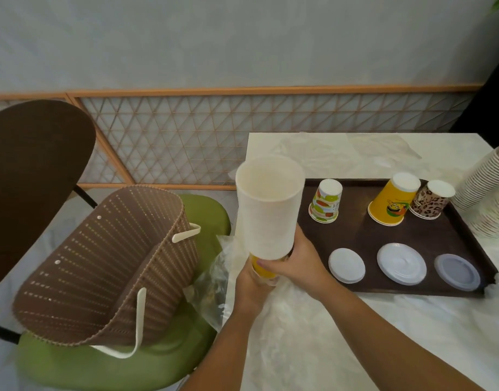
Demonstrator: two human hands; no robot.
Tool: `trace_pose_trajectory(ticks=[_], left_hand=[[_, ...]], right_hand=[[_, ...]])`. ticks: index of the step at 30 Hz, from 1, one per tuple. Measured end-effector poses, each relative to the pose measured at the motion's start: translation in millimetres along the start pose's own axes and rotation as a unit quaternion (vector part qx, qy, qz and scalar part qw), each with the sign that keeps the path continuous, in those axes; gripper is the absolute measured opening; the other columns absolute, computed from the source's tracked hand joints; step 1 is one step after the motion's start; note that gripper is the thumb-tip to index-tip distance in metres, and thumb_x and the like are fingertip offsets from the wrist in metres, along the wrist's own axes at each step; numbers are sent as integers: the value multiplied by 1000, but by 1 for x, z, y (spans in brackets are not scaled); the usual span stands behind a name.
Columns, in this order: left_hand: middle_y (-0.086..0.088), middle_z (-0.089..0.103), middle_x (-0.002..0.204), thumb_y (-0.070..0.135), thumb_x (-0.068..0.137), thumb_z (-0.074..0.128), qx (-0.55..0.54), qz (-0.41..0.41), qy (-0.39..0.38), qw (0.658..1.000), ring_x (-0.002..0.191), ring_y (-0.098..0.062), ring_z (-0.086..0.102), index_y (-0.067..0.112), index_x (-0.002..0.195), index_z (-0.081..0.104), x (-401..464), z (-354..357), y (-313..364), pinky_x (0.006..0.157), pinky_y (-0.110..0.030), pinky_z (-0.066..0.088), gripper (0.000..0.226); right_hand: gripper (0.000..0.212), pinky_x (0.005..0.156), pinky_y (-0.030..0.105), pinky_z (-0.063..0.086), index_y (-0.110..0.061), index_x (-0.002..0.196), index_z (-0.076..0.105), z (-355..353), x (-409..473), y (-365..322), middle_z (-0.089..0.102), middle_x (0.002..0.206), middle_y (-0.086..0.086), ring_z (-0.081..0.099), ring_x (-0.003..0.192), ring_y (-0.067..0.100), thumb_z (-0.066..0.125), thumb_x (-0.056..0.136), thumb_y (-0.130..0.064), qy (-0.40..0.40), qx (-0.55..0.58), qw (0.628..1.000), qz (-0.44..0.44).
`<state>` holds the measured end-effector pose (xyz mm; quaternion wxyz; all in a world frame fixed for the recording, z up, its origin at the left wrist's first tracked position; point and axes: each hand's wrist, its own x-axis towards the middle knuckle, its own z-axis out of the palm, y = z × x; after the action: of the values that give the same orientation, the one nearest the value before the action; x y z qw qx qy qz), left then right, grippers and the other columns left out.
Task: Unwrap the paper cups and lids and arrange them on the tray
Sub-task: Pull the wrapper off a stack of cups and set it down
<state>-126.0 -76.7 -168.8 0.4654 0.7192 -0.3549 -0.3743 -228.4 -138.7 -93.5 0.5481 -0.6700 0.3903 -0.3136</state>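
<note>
Both hands grasping a tall cup stack (268, 210) at the desk (355, 334) edge, left hand (251, 286) under, right hand (296, 261) around its base, cups and lids on tray (383, 235) beside

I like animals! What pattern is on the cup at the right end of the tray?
The rightmost cup has brown leopard-print spots, seen in the head view.

A pale grey wall (242, 38) rises behind a wood-framed lattice screen (242, 136) that runs past the far edge of the marble-topped bench (383, 348). Off the bench's left edge stand a green chair (73, 365) and a dark brown chair back (31, 170).
</note>
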Motion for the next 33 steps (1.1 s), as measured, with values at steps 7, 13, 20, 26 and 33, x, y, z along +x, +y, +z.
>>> trace_pose_trajectory(ticks=[7,13,20,26,33], left_hand=[[7,66,94,8,79,64,-19,-10,10,1000,99,-21,60,26,85,64,2,4,-14,95,-39,48,19],[8,60,85,-4,82,61,40,21,20,999,79,-2,59,23,85,59,-5,9,-9,76,-12,46,27],[-5,61,90,-11,82,57,66,32,30,997,82,-17,56,4,96,61,-4,11,-11,79,-30,49,21],[10,59,90,-8,81,56,59,35,33,997,79,-5,55,1,116,57,-8,7,-3,72,-11,45,36],[19,58,89,-9,85,53,0,52,5,999,84,-2,58,36,99,53,-25,-11,21,79,-14,46,47]], right_hand=[[79,88,17,47,-24,127,45,-12,48,-35,58,113,-24,54,105,-9,87,61,-17,62,42,996,-38],[84,97,36,49,-21,131,45,7,62,-3,60,122,-10,56,114,6,89,60,-16,-4,11,1000,0],[82,97,36,48,-15,130,45,19,63,28,60,121,-7,56,114,12,88,61,-22,-35,-32,999,22],[85,90,29,46,-12,130,43,25,60,28,60,121,-1,56,110,14,90,59,-19,-60,-87,994,-7],[83,95,22,40,-15,135,38,15,46,23,53,130,-3,51,120,12,85,67,-22,-80,-93,992,21]])
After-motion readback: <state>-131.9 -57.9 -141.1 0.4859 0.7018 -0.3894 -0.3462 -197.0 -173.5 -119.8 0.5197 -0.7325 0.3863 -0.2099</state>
